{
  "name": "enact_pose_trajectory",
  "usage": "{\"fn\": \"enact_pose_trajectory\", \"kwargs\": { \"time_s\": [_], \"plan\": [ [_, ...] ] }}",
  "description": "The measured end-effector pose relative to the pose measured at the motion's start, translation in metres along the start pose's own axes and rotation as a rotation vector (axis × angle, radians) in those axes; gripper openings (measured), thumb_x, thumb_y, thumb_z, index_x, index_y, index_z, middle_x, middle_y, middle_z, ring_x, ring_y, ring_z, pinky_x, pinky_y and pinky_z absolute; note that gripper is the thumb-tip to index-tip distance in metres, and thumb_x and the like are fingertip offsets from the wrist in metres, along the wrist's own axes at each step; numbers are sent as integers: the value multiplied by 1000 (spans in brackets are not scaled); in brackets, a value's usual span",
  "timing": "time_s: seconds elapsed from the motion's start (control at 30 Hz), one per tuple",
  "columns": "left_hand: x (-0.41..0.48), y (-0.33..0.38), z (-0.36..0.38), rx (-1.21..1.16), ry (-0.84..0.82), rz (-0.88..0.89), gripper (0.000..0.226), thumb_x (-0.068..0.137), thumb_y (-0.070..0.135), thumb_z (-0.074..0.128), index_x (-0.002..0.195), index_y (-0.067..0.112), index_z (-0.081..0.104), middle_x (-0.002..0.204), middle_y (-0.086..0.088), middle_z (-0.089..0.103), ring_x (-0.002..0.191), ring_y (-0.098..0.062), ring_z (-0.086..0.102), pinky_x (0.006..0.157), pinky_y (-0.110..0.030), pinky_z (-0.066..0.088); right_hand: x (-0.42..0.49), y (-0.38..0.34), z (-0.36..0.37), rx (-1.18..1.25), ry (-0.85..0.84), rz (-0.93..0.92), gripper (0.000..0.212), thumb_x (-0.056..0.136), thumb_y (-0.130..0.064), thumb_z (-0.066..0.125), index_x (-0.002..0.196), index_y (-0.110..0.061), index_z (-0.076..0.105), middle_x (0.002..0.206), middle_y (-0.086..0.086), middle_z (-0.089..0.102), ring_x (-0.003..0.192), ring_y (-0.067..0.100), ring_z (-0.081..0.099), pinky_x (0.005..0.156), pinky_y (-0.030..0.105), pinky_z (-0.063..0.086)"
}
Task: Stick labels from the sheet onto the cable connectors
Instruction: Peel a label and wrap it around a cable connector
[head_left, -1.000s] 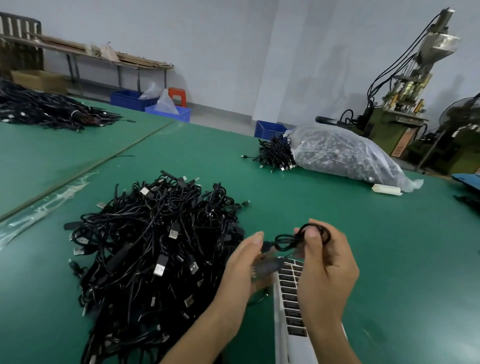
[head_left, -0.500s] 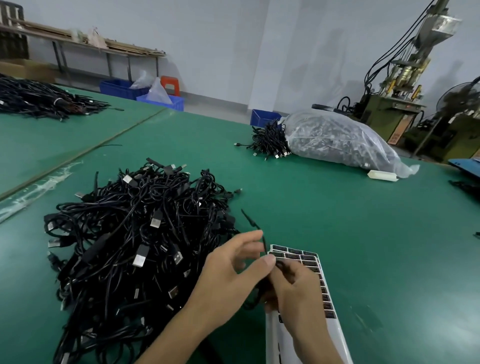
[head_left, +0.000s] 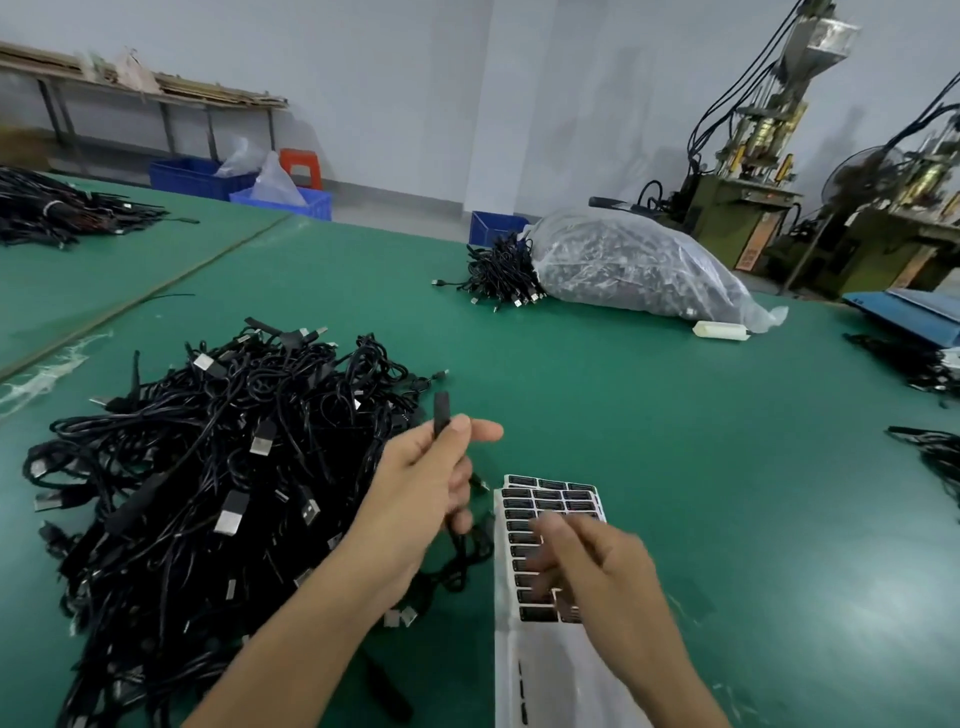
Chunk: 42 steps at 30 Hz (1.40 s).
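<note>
My left hand (head_left: 426, 483) grips a black cable connector (head_left: 441, 413) that sticks up between thumb and fingers; its cable hangs below the hand. My right hand (head_left: 592, 571) hovers blurred over the white label sheet (head_left: 550, 499), fingers spread and loosely bent above the rows of black labels; whether it touches a label is unclear. The sheet lies on the green table (head_left: 675, 467) in front of me. A big heap of black USB cables (head_left: 208, 467) lies to the left of my hands.
A clear plastic bag of cables (head_left: 639, 270) with a loose bundle beside it lies at the far middle. More cables lie at the right edge (head_left: 930, 457) and far left (head_left: 62, 208). Blue bins and green machines (head_left: 737, 208) stand beyond the table.
My hands have come apart. The left hand rose with the connector upright, and the right hand let go of the cable and moved down over the label sheet.
</note>
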<state>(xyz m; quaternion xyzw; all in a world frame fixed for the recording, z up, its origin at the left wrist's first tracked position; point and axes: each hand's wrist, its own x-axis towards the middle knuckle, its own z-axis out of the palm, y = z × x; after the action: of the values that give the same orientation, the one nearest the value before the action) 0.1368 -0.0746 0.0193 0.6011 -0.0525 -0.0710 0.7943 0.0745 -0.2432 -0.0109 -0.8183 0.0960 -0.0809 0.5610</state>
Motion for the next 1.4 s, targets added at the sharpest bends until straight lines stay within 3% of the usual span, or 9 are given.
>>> {"fn": "enact_pose_trajectory", "kwargs": {
  "time_s": [0.13, 0.17, 0.2, 0.27, 0.43, 0.77, 0.93, 1.2, 1.4],
  "plan": [
    [-11, 0, 3, 478, 55, 273, 47, 100, 62, 29, 114, 43, 70, 63, 21, 42, 65, -2, 59, 63, -8, 38, -2, 13, -38, -393, 238, 60, 11, 86, -34, 76, 93, -28, 70, 80, -14, 68, 85, 11, 67, 70, 19, 44],
    [-15, -1, 7, 559, 25, 328, 56, 97, 67, 23, 122, 42, 66, 81, 22, 70, 89, 3, 62, 75, -10, 39, -3, 17, -42, -483, 198, 129, 31, 83, -38, 78, 109, -25, 68, 91, -8, 64, 94, 17, 63, 76, 23, 43],
    [-17, -4, 10, 654, -15, 375, 63, 95, 67, 17, 128, 40, 63, 119, 21, 57, 103, 1, 59, 85, -16, 41, -3, 23, -45, -553, 145, 191, 52, 79, -44, 80, 123, -22, 62, 100, -3, 58, 101, 20, 58, 82, 26, 42],
    [-17, -9, 19, 891, -82, 427, 64, 98, 60, 11, 134, 36, 58, 117, 16, 68, 112, 2, 56, 100, -26, 43, -5, 28, -47, -620, 78, 260, 79, 73, -53, 82, 138, -22, 49, 111, 2, 53, 109, 23, 53, 91, 31, 43],
    [-3, -32, 21, 1128, -223, 451, 37, 106, 42, 27, 121, 31, 59, 93, 20, 45, 91, 0, 42, 79, -22, 42, -4, 31, -47, -517, 64, 298, 80, 67, -45, 90, 134, -22, 52, 91, -2, 64, 97, 20, 58, 77, 31, 42],
    [16, -61, -9, 1001, 12, 364, 27, 106, 34, 44, 116, 30, 68, 77, 15, 68, 67, -2, 62, 63, -24, 51, 3, 40, -55, -282, 89, 224, 17, 72, -27, 89, 77, -19, 75, 54, -9, 61, 50, 11, 52, 54, 24, 38],
    [17, -60, -8, 602, 81, 394, 29, 101, 35, 50, 99, 22, 76, 65, 5, 66, 43, -2, 41, 44, -14, 28, 19, 29, -40, 83, 131, 145, 8, 85, -14, 77, 79, -17, 72, 78, 17, 72, 67, 19, 58, 69, 37, 47],
    [16, -52, -14, 401, 46, 311, 21, 93, 9, 70, 103, 26, 78, 96, 19, 77, 91, 3, 71, 79, -9, 51, 42, 26, -6, 52, -27, 202, 16, 85, -4, 71, 95, -16, 68, 86, 1, 78, 81, 24, 75, 78, 41, 59],
    [16, -56, -16, 467, 24, 271, 38, 86, 5, 77, 116, 27, 71, 91, 7, 76, 86, 0, 70, 79, -11, 51, 44, 24, -5, 128, 36, 130, 19, 84, -7, 75, 96, -20, 66, 85, -1, 77, 79, 21, 73, 72, 36, 60]
  ]
}}
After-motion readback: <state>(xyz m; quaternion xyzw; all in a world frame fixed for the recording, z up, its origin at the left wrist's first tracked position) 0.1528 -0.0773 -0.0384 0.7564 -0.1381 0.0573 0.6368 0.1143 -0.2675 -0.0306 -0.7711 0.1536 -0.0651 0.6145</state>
